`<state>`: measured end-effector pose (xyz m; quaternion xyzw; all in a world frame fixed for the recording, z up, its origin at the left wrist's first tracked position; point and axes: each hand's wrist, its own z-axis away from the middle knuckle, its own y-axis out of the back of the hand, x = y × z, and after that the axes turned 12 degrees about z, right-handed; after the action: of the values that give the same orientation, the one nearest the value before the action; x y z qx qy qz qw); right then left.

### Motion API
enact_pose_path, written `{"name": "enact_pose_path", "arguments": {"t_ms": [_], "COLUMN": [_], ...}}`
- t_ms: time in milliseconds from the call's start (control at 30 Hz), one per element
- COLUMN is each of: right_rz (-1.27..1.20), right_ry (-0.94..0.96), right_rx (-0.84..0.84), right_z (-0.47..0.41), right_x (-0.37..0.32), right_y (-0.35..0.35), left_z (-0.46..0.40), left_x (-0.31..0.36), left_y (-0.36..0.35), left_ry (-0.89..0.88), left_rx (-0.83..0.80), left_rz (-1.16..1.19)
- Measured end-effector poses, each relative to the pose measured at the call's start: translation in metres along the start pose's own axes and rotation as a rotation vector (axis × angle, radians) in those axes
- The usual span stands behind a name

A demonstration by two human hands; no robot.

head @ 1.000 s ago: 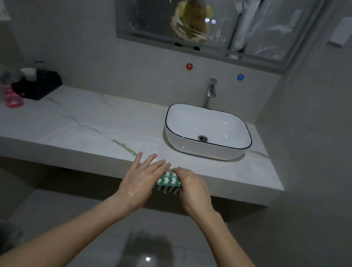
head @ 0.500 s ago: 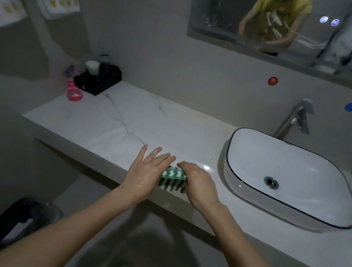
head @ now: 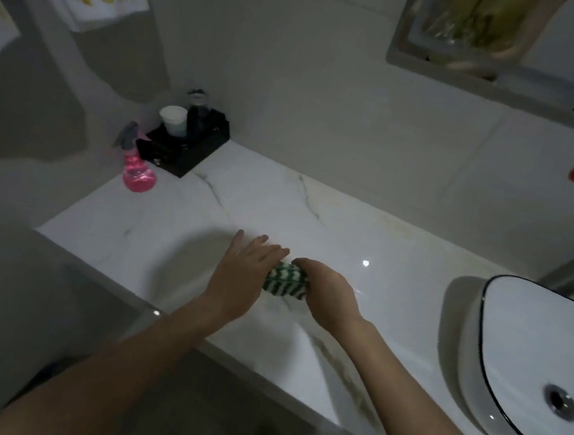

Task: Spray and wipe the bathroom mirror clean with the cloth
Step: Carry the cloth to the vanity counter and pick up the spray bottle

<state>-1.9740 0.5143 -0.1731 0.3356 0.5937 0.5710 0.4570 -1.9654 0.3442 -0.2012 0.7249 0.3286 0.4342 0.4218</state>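
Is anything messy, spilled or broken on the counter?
Nothing stands out. The pink spray bottle stands upright at the far end of the marble counter, beside a black tray. The left hand and right hand press a folded green-and-white cloth down. No spills show.

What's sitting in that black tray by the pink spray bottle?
The black tray holds a white cup and a dark bottle. Their bases and anything lower in the tray are hidden.
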Motion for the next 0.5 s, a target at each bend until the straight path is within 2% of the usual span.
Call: {"name": "enact_pose_path", "arguments": {"t_ms": [100,200,300,400,500], "right_rz": [0.027,0.027,0.085,0.105,0.186], "right_ry": [0.026,0.015,-0.002,-0.047,-0.11], "right_rx": [-0.063,-0.048,0.02,0.106,-0.004], "right_z": [-0.046,-0.089,-0.124,-0.147,-0.155], "right_x": [0.008,0.019,0.032,0.041,0.043], "right_y": [-0.011,-0.018,-0.028,-0.048,-0.083], "left_z": [-0.029,-0.061,-0.095,-0.12,-0.122], "left_x": [-0.027,-0.05,-0.073,-0.095,-0.115], "left_y": [-0.011,-0.017,-0.027,-0.046,-0.076], "left_ry": [0.031,0.031,0.002,-0.049,-0.064], "left_rx": [0.007,-0.087,-0.196,-0.203,-0.351], "left_rz": [0.025,-0.055,-0.192,-0.268,-0.331]}}
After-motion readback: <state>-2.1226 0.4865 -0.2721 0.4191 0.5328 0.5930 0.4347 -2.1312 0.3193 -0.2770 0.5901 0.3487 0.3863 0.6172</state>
